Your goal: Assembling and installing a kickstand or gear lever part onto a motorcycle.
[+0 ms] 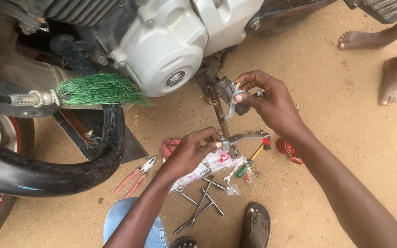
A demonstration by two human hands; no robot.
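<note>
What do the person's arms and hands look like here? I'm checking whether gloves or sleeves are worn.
Both arms are bare up to the picture's edge: no sleeves show. The left hand and the right hand wear no gloves. I can make out no rings or watch. Blue denim covers the knee below the left arm.

Bare sandy ground (345,151), reddish-tan, carried everything. Red-handled pliers (136,177) lay near the black exhaust pipe. A clear plastic bag (198,171) with red print lay mid-frame, a red rag (168,147) just beside it. Below the bag, crossed metal socket wrenches (203,204). A green-and-yellow screwdriver (248,163) and small spanner (229,174) lay at the bag's right edge. A red round object (286,148) farther right. Someone's bare feet (389,80) stood top right.
</note>
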